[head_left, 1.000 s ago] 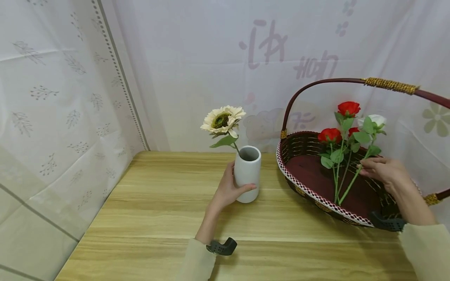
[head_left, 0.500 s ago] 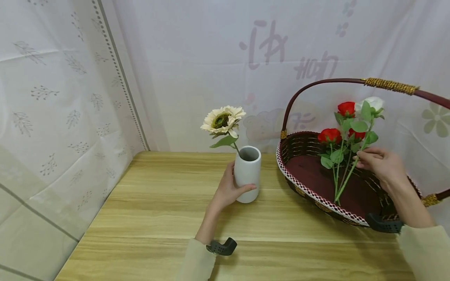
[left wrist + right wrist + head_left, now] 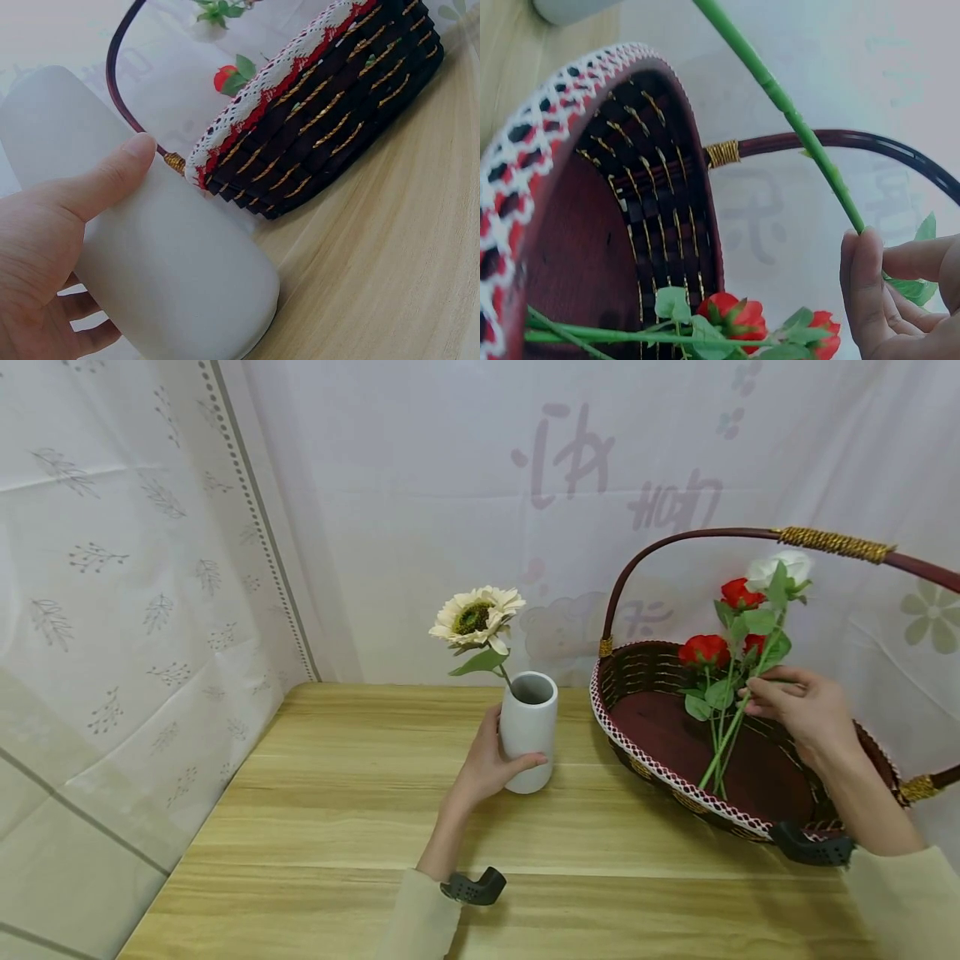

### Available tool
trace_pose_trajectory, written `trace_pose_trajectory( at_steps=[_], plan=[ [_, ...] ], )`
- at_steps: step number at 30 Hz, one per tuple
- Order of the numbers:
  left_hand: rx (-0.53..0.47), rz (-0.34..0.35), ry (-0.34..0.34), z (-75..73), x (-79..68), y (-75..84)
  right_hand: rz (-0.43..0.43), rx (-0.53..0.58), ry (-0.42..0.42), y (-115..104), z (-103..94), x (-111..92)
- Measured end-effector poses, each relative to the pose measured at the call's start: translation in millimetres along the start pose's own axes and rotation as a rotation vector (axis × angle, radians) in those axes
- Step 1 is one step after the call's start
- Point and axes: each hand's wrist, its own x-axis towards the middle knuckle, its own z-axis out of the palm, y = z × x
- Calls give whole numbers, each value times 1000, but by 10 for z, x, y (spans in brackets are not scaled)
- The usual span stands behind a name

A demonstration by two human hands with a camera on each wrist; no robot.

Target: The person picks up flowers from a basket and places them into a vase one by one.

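Observation:
My left hand grips a white cylindrical vase standing upright on the table, its thumb across the front. A cream sunflower leans out of the vase to the left. Over the basket, my right hand pinches the green stem of a white rose between thumb and fingertips. The rose is tilted, bloom up and stem end pointing down left. Several red roses lie in the dark woven basket, partly behind the white rose's stem and leaves.
The basket's tall arched handle rises over the flowers, wrapped in gold cord at its top. White and red lace trims the rim. A wooden table carries everything, with patterned pale curtains behind and at the left.
My right hand has moved left and slightly up with the white rose, whose bloom has risen and whose stem end has shifted left. The left hand and vase have not moved.

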Motion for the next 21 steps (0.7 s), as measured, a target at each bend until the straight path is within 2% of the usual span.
trace_pose_trajectory(
  at_steps=[5,21],
  plan=[
    [-2,8,-5,-5,-1,-1,-6,-46,-24,10,75,-23],
    [-2,0,-8,-2,2,-10,-72,-60,-109,64,353,-170]
  ],
)
